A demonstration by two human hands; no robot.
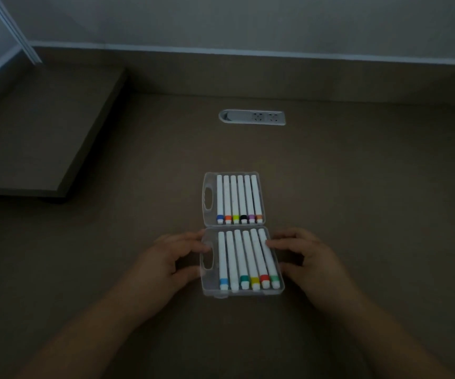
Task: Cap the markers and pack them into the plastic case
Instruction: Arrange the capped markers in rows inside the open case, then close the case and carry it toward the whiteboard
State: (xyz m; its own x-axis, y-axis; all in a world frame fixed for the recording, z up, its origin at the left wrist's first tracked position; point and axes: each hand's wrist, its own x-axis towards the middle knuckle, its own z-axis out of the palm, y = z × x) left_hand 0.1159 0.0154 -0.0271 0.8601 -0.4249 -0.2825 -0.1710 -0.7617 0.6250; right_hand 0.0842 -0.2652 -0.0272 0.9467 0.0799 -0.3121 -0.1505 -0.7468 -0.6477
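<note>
A clear plastic case [206, 178] lies open on the desk, its two halves hinged in the middle. The far half holds several capped white markers [234, 196] with coloured bands at their near ends. In the near half [244, 294] lies another row of several capped markers [238, 253], slightly slanted. My left hand [171, 258] holds the left edge of the near half by the handle cut-out, thumb on the rim. My right hand [305, 255] is at the right edge, with its fingertips resting on the rightmost marker [268, 258].
The case sits on a brown desk [357, 187] in dim light. A recessed socket strip [252, 117] lies in the desk behind the case. A raised platform [37, 138] stands at the far left, and the wall runs along the back.
</note>
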